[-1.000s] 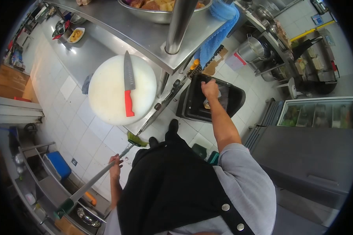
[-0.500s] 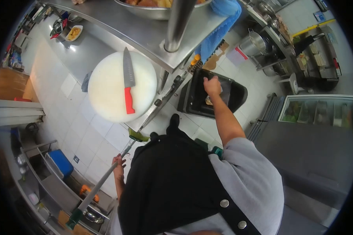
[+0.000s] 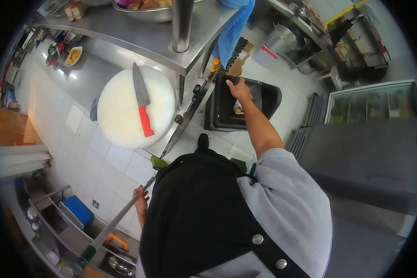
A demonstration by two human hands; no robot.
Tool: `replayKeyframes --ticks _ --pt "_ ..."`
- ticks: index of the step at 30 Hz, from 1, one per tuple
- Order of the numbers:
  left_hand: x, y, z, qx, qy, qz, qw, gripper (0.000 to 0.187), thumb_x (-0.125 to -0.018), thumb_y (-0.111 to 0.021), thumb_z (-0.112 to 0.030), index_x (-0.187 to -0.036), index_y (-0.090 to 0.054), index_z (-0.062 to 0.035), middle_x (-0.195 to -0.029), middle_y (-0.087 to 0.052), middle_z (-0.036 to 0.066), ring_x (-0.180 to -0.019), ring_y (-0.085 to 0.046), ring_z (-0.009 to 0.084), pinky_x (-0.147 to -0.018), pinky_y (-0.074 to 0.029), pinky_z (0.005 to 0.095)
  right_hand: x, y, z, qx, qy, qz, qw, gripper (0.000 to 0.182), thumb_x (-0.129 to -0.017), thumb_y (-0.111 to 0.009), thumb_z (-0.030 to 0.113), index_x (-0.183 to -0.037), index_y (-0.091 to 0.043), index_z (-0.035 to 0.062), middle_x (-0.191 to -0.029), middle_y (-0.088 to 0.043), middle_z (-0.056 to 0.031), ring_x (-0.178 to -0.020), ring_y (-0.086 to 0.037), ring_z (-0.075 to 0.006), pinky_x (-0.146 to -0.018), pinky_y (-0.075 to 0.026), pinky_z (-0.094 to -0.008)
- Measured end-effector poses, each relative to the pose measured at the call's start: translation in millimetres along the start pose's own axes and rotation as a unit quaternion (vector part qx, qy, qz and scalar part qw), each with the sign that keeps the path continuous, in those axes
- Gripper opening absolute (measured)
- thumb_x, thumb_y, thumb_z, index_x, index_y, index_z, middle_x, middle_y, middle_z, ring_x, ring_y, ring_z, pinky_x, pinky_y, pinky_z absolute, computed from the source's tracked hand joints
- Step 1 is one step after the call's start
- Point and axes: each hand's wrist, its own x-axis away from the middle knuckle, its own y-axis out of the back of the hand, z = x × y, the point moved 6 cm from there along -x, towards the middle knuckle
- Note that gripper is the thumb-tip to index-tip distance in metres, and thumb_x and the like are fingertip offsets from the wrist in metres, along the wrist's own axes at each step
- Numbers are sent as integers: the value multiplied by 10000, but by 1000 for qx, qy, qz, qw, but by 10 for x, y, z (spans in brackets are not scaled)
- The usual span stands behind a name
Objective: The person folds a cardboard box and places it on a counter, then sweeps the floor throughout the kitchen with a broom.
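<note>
My left hand [image 3: 141, 198] is closed around the grey handle of a broom [image 3: 116, 221]. The broom slants from its green-ended grip at lower left to a green head [image 3: 159, 162] by the metal counter's corner. My right arm reaches forward, and my right hand [image 3: 240, 90] is over a black bin [image 3: 224, 124] on the floor, its fingers curled. What those fingers grip, if anything, is hidden. Below that hand a small whitish-brown scrap [image 3: 238, 108] shows inside the bin.
A knife with a red handle [image 3: 145, 122] lies on a round white cutting board [image 3: 116, 113] at the counter. Above stands a steel shelf [image 3: 143, 39] with a bowl [image 3: 160, 15] and a hanging blue towel [image 3: 234, 34]. A grey refrigerated counter [image 3: 356, 148] is at right.
The view has shifted, so the board, bin and shelf sit differently in it. My right hand stays over the bin and my left stays on the broom.
</note>
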Motion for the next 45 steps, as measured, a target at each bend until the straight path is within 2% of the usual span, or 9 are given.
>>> replayKeyframes --ticks 5,7,10,14,22,28,33,37,45 --pt "-58 -5 -141 -16 -12 32 999 412 -1054 -655 -496 -1089 -587 -91 -1076 -698 73 -991 -699 206 -783 -547 387 167 224 -478 -91 -21 -55 994 1020 -933 -553 793 -1595 -434 25 -1537 -546 -309 -1455 -504 -462 -1208 -393 -498" --pt "-149 -12 -172 -11 -26 49 998 424 -1046 -665 -500 -1094 -591 -85 -1067 -698 74 -992 -699 211 -803 -547 401 171 452 -807 -99 -8 -107 989 932 -960 -576 733 -1524 -526 -7 -1496 -578 -315 -1421 -549 -439 -1182 -426 -480" --pt "-349 11 -237 -21 -20 73 997 445 -1016 -703 -519 -1066 -589 -91 -1026 -696 65 -984 -695 209 -828 -538 414 84 757 -1731 -56 30 -222 973 798 -949 -717 577 -1485 -572 4 -1192 -748 -264 -1085 -758 -341 -901 -606 -416" --pt "-434 -39 -322 -32 -77 106 991 409 -1005 -727 -497 -1029 -591 -112 -993 -685 46 -952 -689 183 -778 -514 371 581 850 -2477 -137 -62 -146 978 707 -962 -755 480 -1471 -582 20 -1021 -750 -200 -790 -755 -227 -543 -586 -368" --pt "-399 -129 -463 -94 -224 120 963 339 -1029 -707 -429 -986 -592 -113 -903 -679 24 -829 -683 149 -674 -477 321 2030 -180 -3370 -193 -173 118 959 523 -1000 -701 443 -1338 -651 47 -1148 -722 -138 -898 -736 -281 -670 -616 -476" --pt "-656 -315 -457 -123 -282 192 932 297 -1033 -700 -354 -949 -634 -77 -798 -651 8 -734 -639 128 -647 -468 315 2542 -504 -3466 -145 -170 172 959 558 -1003 -696 460 -1385 -643 57 -1205 -716 -148 -915 -738 -296 -726 -620 -497" --pt "-577 -564 -635 -147 -191 249 938 268 -1010 -709 -264 -864 -655 -46 -749 -623 16 -709 -588 128 -636 -454 334 2690 -417 -3351 -147 -165 159 962 545 -1002 -699 443 -1366 -668 40 -1160 -731 -153 -854 -742 -278 -664 -624 -497" --pt "-569 -653 -674 -175 -219 222 934 278 -998 -720 -262 -850 -655 -36 -723 -626 32 -670 -585 159 -631 -465 357 2528 -223 -3191 -112 -165 177 964 583 -1016 -688 452 -1425 -611 45 -1260 -709 -183 -965 -745 -327 -713 -628 -497" --pt "-639 -558 -411 -146 -182 178 956 354 -965 -743 -288 -776 -634 -9 -666 -650 104 -640 -639 223 -645 -493 409 1732 176 -2275 -113 -59 151 980 559 -1007 -704 456 -1387 -638 51 -1144 -724 -147 -911 -743 -299 -714 -636 -513"
